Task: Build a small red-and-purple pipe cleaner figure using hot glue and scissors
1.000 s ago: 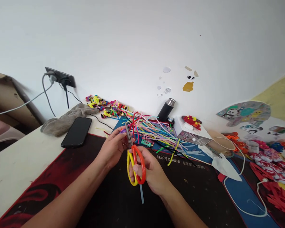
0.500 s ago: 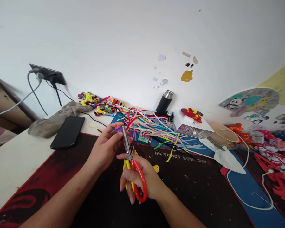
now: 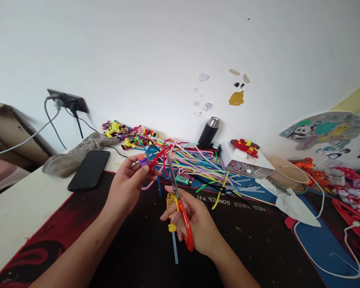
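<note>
My left hand (image 3: 128,180) is closed in a pinch around a small purple and orange fuzzy piece (image 3: 144,161). Red pipe cleaners (image 3: 161,153) fan out from its fingertips to the right. In my right hand (image 3: 198,222) are scissors (image 3: 186,226) with red handles, blades pointing up and a little left. The blades stand to the right of the purple piece, apart from it. Behind the right fingers lies a yellow glue gun (image 3: 171,228), partly hidden, with a translucent glue stick (image 3: 175,250) sticking out toward me.
A pile of colourful pipe cleaners (image 3: 194,160) lies ahead, by a black thermos (image 3: 209,133) and a white box (image 3: 248,160). Small fuzzy figures (image 3: 116,128) sit back left. A phone (image 3: 89,171) lies left, with white cable (image 3: 308,258) and red strips at right.
My right hand has drawn the scissors right, away from the purple piece. The red pipe cleaners now spread out from my left hand, and the glue gun shows more. The view has shifted slightly.
</note>
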The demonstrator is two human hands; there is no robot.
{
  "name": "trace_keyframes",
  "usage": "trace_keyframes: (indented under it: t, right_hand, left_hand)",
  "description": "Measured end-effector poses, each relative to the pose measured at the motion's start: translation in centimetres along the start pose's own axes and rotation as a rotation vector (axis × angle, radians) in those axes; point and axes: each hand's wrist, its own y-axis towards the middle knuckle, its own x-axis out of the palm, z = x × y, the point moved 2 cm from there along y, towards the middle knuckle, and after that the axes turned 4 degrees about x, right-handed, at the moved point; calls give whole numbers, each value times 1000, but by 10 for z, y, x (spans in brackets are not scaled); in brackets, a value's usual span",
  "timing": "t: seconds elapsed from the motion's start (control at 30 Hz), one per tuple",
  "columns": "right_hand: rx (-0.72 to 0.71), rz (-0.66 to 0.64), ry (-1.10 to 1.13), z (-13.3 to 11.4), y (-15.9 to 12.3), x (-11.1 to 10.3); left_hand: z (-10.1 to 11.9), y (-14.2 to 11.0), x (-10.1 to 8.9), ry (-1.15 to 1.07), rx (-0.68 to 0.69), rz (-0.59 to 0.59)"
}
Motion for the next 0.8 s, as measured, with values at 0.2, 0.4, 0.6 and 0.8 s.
trace_keyframes:
  t: [0.2, 0.4, 0.6, 0.8]
  right_hand:
    - [3, -5, -84, 0, -3, 1]
    - [30, -28, -38, 2, -6, 0]
    - [-94, 95, -101, -2, -5, -7]
    - [-114, 96, -187, 7, -5, -11]
  left_hand:
    - [3, 0, 0, -63, 2, 44]
    - [8, -2, 0, -54, 19, 44]
    - [8, -5, 1, -30, 8, 54]
    - [6, -1, -1, -105, 12, 90]
